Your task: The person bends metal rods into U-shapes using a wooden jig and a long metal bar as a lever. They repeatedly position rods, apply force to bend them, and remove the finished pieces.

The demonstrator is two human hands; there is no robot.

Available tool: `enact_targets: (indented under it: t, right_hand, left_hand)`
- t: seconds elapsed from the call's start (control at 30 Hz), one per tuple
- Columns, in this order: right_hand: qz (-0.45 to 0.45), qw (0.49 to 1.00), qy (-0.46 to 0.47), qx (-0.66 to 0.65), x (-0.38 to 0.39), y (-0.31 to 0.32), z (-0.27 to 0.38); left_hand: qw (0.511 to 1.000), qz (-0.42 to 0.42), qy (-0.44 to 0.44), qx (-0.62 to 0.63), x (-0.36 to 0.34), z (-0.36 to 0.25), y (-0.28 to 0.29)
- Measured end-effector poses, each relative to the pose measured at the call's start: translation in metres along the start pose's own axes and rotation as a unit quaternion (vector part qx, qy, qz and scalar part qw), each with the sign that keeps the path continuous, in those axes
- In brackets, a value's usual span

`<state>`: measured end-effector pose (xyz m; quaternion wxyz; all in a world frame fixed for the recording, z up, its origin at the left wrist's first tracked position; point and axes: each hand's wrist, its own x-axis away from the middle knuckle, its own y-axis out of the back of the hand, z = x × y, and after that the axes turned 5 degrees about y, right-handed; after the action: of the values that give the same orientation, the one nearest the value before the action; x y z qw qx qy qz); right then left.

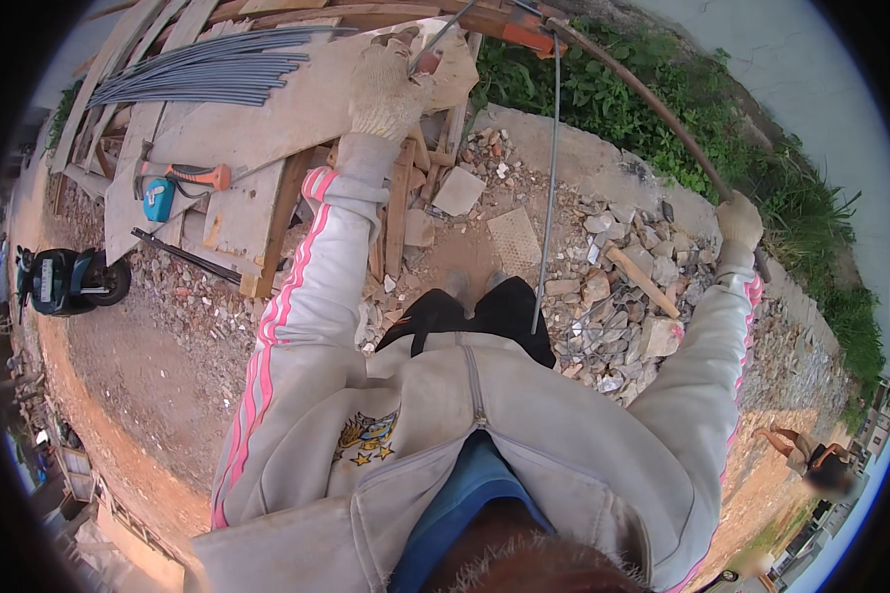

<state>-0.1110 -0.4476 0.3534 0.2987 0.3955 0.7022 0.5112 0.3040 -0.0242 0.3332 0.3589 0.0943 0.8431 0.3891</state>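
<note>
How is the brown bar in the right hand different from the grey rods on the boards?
The brown bar looks thick, while each of the grey rods looks thin. The bar is brown; the rods, grey. The gloved right hand grips the bar, but the rods lie bunched on the boards. Both are long.

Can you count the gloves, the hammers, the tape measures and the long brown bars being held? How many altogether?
Left glove and right glove: 2
Hammer with orange on its handle: 1
Teal tape measure: 1
Long brown bar: 1
Total: 5
</note>
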Motion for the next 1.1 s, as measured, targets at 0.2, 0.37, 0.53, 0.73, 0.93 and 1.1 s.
enact_targets:
  t: [0.2, 0.37, 0.53, 0.73, 0.93, 1.1]
  right_hand:
    - [-0.045, 0.998, 0.018, -0.038, -0.007, -0.039, -0.007]
    - [0.012, 0.998, -0.012, -0.056, 0.025, -0.012, 0.019]
    - [0.017, 0.997, -0.039, -0.069, 0.071, -0.005, 0.038]
    - [0.035, 0.991, -0.103, -0.08, 0.116, -0.003, 0.07]
    - [0.013, 0.989, -0.129, -0.073, 0.146, -0.007, 0.085]
    - [0.019, 0.984, -0.144, -0.099, 0.183, 0.015, 0.128]
  left_hand:
    - [0.962, 0.162, -0.042, -0.214, 0.084, 0.015, 0.005]
    - [0.945, 0.182, -0.032, -0.271, 0.091, 0.01, 0.0]
    - [0.919, 0.231, -0.033, -0.318, 0.081, -0.001, 0.007]
    - [0.934, 0.227, -0.074, -0.267, 0.08, 0.01, 0.014]
    - [0.959, 0.215, -0.14, -0.123, 0.078, 0.046, 0.005]
    - [0.936, 0.27, -0.138, -0.176, 0.074, 0.03, 0.028]
